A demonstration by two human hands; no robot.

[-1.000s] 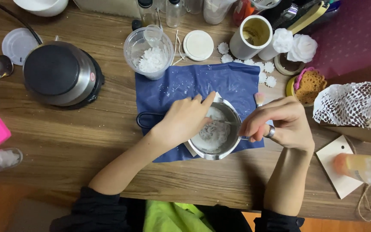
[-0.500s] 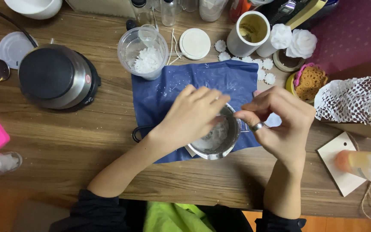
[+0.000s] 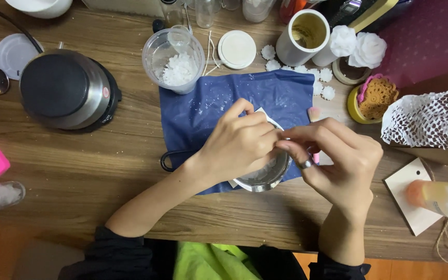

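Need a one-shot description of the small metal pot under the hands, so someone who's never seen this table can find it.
Start at the blue cloth spread in the middle of the wooden table. At its near edge, under the left hand and right hand, sits the small metal pot. Unlike the clear plastic cup of white flakes behind the cloth, it is shiny steel with a black loop handle pointing left.

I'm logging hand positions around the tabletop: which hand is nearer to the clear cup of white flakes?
Left. The left hand lies over the small metal pot, just below the clear cup. The right hand sits farther right, past the pot.
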